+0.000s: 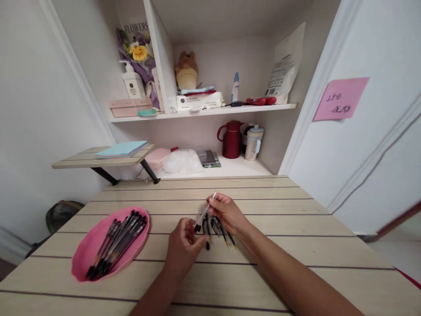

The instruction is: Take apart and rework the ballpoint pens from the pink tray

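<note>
A clear pen barrel with a black end slants over the table. My right hand pinches its upper part between thumb and fingers. Around its lower black end, my left hand has its fingers curled and thumb stretched out; the exact contact is partly hidden. Beneath and beside my hands lie several black pen parts and thin refills with yellowish tips. To the left, a pink scalloped tray holds a bunch of pens with black caps.
The slatted wooden table reaches back to a white shelf. A small raised stand bears blue paper at the left rear. Behind are a cloudy plastic bag, a red jug and a lidded cup.
</note>
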`<move>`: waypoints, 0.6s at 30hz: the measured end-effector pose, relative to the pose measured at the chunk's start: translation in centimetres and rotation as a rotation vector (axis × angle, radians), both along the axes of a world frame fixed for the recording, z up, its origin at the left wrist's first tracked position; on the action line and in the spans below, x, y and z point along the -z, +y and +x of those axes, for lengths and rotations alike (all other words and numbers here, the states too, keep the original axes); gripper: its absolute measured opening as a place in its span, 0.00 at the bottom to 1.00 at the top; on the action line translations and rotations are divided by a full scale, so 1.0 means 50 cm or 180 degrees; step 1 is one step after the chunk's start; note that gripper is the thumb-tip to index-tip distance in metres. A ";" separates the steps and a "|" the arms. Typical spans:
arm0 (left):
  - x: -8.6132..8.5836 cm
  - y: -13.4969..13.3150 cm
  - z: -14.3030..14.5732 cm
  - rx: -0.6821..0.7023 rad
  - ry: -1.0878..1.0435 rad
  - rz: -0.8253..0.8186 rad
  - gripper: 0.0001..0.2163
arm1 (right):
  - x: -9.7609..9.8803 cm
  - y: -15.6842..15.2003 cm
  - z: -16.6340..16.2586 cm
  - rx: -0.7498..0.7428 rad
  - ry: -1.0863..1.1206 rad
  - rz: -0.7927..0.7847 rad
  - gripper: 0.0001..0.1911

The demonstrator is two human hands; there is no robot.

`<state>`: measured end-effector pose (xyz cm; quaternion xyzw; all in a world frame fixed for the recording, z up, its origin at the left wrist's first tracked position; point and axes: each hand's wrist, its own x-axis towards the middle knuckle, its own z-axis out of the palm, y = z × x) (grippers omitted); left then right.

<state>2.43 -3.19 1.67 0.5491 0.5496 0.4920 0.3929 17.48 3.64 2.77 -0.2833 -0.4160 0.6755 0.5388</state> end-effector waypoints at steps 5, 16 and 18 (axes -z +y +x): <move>-0.017 -0.005 -0.008 -0.0072 0.0427 0.0304 0.09 | 0.003 -0.002 -0.008 0.0002 -0.0148 0.0042 0.14; 0.026 0.011 -0.009 0.0408 0.0831 -0.0283 0.07 | 0.032 0.050 0.059 0.0596 -0.2079 -0.0008 0.11; 0.037 0.015 -0.013 0.0341 0.1359 0.0130 0.04 | 0.046 0.049 0.053 0.0644 -0.2978 0.0338 0.10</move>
